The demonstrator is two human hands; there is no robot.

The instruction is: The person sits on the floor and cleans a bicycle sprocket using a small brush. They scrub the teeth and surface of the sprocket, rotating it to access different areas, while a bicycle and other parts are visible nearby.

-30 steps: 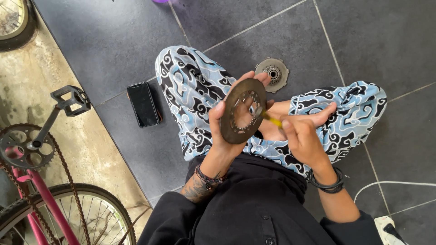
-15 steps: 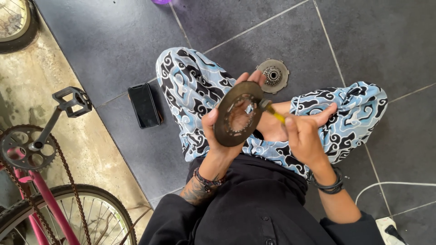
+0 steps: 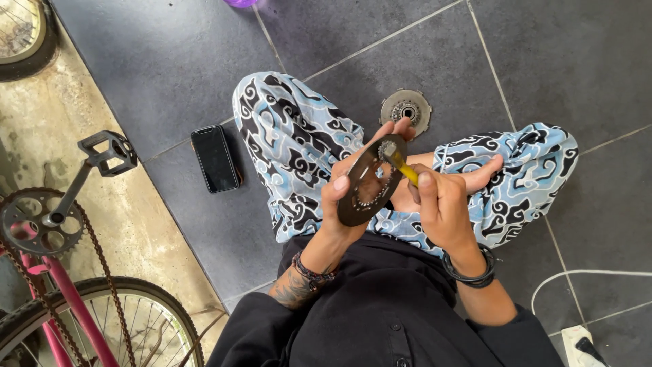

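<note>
A pink bike point(image 3: 64, 299) stood at the left, a phone point(image 3: 215, 158) and a sprocket point(image 3: 405, 109) lay on the tiles. Over the lap, the left hand point(image 3: 346, 197) clasped a dark disc point(image 3: 370, 182); the right hand point(image 3: 441, 204) pinched a yellow brush point(image 3: 401, 165), bristles on its rim. Cleaning looked unfinished.

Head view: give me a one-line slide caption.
Seated cross-legged on grey tiles, left hand holds a dark metal disc while right hand works it with a yellow-handled brush.
</note>
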